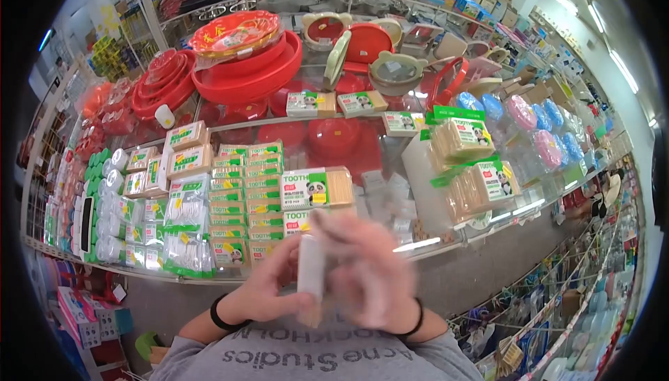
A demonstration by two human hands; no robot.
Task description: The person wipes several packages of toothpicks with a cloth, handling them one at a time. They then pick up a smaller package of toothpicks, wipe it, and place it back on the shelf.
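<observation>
In front of my chest, my left hand [275, 280] is closed around a narrow pack [311, 269] with a white face and a tan lower edge, much like the toothpick packs on the shelf. Close on its right is my right hand [369, 269], smeared by motion; its fingers are not clear, nor whether they touch the pack. Just beyond my hands, a toothpick pack [304, 190] with a panda label lies on another toothpick pack [298, 221], partly hidden by my hands. Stacked toothpick packs [228, 200] stand to the left.
Bagged cotton swabs [187, 203] and white-lidded tubs [111, 221] line the shelf's left. Larger toothpick bags [481, 186] stand right. Behind are red basins [251, 78] and framed mirrors [397, 71]. The glass shelf's front edge [432, 247] runs before me; hanging goods [543, 332] fill the lower right.
</observation>
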